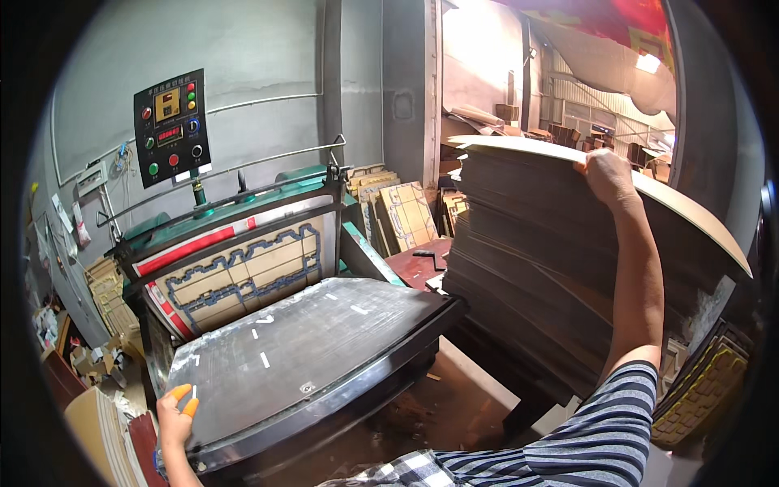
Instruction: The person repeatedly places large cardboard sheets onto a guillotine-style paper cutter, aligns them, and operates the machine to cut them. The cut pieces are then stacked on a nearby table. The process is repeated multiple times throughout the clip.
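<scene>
My right hand [610,177] is closed on the edge of the top cardboard sheet [690,213] of a tall stack [527,235] at my right. That sheet bows, and its near right corner dips. My left hand [174,414], with orange covers on its fingertips, is at the near left edge of a die-cutting press's dark flat plate [300,341]. Its thumb and finger are apart, with a small white strip showing close to them. Short white strips are scattered over the plate. Behind the plate, the press's upright face carries a wooden cutting die [243,272] with blue-grey edging.
A black control panel [170,128] with buttons stands above the press at the back left. More die boards [406,213] lean behind the press, and others [704,390] stand at the lower right. Cardboard sheets [93,430] stand at the lower left. A metal rail [268,158] crosses above the press.
</scene>
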### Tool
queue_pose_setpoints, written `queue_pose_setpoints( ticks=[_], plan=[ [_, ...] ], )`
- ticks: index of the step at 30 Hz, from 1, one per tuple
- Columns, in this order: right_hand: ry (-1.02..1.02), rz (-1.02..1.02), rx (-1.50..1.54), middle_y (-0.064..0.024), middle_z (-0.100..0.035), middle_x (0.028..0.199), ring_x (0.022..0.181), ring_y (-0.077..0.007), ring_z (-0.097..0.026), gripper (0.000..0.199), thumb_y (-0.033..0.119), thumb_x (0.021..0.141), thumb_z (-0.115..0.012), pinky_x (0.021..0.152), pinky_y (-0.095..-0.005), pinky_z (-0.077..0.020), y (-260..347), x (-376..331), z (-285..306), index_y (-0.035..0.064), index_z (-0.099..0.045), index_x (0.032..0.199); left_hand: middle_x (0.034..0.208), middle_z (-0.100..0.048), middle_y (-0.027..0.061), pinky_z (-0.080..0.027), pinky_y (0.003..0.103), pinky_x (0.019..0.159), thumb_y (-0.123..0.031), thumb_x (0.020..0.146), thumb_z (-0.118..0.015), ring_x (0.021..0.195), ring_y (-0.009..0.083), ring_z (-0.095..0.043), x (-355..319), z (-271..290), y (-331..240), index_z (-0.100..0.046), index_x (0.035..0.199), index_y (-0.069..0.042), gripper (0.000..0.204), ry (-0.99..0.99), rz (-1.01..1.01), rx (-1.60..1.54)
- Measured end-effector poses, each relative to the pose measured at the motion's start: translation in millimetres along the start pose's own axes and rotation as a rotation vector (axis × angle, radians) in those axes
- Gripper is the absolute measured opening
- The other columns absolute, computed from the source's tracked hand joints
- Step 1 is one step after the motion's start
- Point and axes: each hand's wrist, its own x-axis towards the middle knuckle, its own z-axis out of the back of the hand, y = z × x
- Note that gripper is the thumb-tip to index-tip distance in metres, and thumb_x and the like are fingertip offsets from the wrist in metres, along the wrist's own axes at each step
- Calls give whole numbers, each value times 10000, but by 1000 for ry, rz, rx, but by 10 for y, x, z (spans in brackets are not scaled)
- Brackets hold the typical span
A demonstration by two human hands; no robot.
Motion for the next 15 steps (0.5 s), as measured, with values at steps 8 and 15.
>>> queue_pose_setpoints(
  ticks=[8, 15],
  plan=[
    [-942, 333, 47, -104, -671, 931, 822, -295, -664, 139, 232, 902, -609, 658, -388, -539, 862, -349, 1083, 93, -610, 904, 1105, -677, 156, -469, 327, 928, 46, 789, -670, 1045, 243, -636, -116, 171, -172, -653, 1116, 26, 329, -172, -148, -23],
    [-635, 1017, 716, -168, -585, 1152, 1139, -352, -576, 425, 150, 821, -646, 967, -477, -488, 2780, -1395, 1147, 1, -596, 1216, 1336, -550, 133, -401, 341, 1022, 35, 918, -559, 1215, 225, -528, -576, 352, -28, -479, 1358, 15, 448, -536, -207, -362]
  ],
)
